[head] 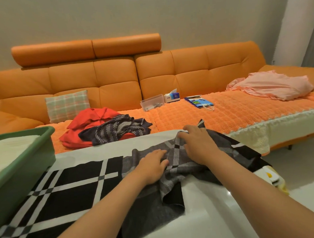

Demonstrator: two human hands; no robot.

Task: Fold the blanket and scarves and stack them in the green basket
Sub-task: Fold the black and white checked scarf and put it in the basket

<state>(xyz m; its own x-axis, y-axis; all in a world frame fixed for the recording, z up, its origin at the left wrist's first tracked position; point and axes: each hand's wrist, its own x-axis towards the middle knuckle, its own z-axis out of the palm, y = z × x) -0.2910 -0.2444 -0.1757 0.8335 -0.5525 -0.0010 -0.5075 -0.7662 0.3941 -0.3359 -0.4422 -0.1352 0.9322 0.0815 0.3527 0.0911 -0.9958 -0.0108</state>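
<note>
A black, white and grey checked scarf (68, 185) lies stretched across the white table (212, 216), rumpled in its middle. My left hand (153, 166) rests flat on the grey rumpled part with straight fingers. My right hand (197, 144) lies on the scarf just to the right, fingers spread and bent over a fold. The green basket (27, 162) stands at the left edge of the table with a folded cream cloth (10, 150) inside. On the sofa lie a red cloth (91, 122) and a dark striped scarf (116, 130) in a heap.
An orange sofa (168, 72) runs behind the table. On it are a checked pillow (67, 105), a clear plastic box (151, 101), a tissue pack (172, 96), a blue bag (199, 102) and a pink cloth (272, 85). A white and yellow object (268, 175) sits at the table's right edge.
</note>
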